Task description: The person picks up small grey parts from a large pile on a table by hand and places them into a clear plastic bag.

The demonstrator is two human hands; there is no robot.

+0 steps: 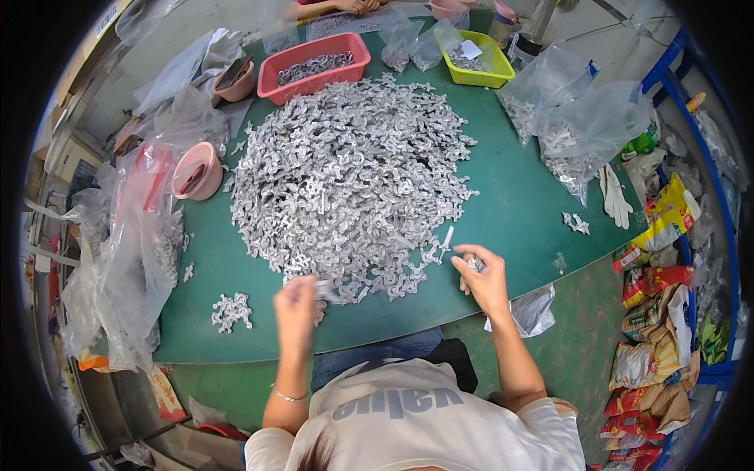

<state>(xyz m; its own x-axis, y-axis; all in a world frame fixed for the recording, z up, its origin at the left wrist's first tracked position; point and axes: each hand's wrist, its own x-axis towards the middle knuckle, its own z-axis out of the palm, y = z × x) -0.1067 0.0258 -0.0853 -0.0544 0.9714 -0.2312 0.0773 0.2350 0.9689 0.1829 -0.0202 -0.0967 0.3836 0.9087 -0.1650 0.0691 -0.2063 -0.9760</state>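
Pinching a grey piece [474,264] with the right hand [488,280]; left hand [294,308] blurred, can't tell. Huge pile [353,165] beyond the fingers [484,252] probably undone, small cluster [232,312] leftward maybe done.

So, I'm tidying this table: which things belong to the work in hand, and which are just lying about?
Probably the job's:
heap of grey parts
piece in the right hand
small cluster, lower left
red basin of parts

Seemingly just lying about:
white glove
yellow bag, right
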